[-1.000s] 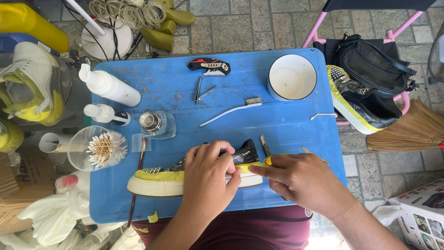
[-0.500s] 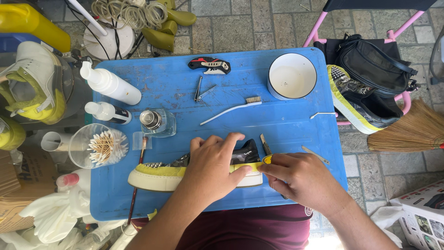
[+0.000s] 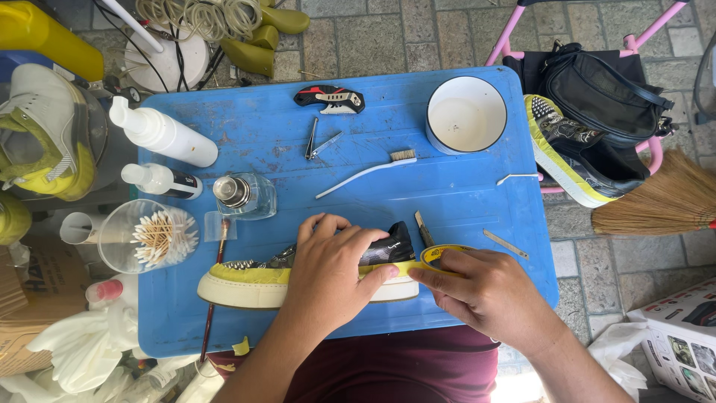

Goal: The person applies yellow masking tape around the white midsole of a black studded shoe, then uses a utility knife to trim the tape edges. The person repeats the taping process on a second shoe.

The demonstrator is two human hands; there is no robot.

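Fingers of left hand (image 3: 328, 272) press the shoe (image 3: 298, 276); right hand (image 3: 488, 295) apparently pinches yellow tape roll (image 3: 440, 256).

On your blue table (image 3: 477, 201) a white bowl (image 3: 466, 114) sits at the far right corner, with a white toothbrush (image 3: 365, 171) and nail clippers (image 3: 319, 142) nearer the middle and a black-and-red folding knife (image 3: 330, 98) at the far edge. To your left stand two white bottles (image 3: 160, 134), a small glass jar (image 3: 245, 195) and a clear cup of cotton swabs (image 3: 149, 236). A black bag (image 3: 604, 89) and a broom (image 3: 660, 201) lie off the right side.
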